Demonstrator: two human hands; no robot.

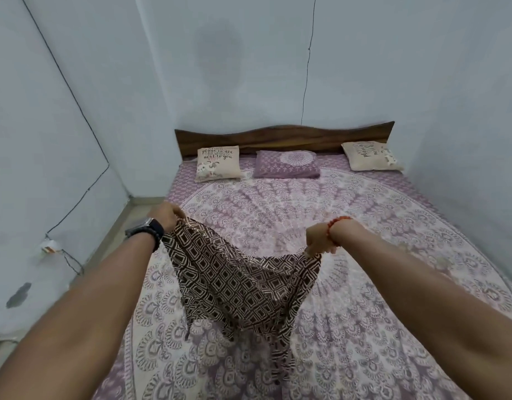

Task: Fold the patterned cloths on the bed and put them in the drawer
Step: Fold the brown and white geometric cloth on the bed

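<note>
1. Scene: one patterned cloth, brown and cream with a diamond print, is held up over the near-left part of the bed. No other loose cloth shows on the bedspread; no drawer is in view.

2. Left hand: fingers curled, pinching the cloth's far-left corner, raised above the bed's left edge. A dark watch sits on that wrist.

3. Right hand: fingers closed on the opposite top corner, lower and nearer the bed's middle. A red bead bracelet is on the wrist.

4. Cloth state: the top edge sags between the two hands, and the body hangs down and toward the near side. The lower tail looks to trail onto the bedspread, though I cannot tell for sure that it touches. Fabric is crumpled, not yet flat.

5. Step in hand (judgement): opening the cloth out by its corners, before any fold. Folding not begun; the stowing step is untouched.

6. Next move calls for (judgement): level the two hands and pull the top edge taut, then either bring corner to corner in the air or lay the cloth flat on the bed and smooth it.

7. Far end: three pillows lie against the wooden headboard, well apart from the work.
</note>
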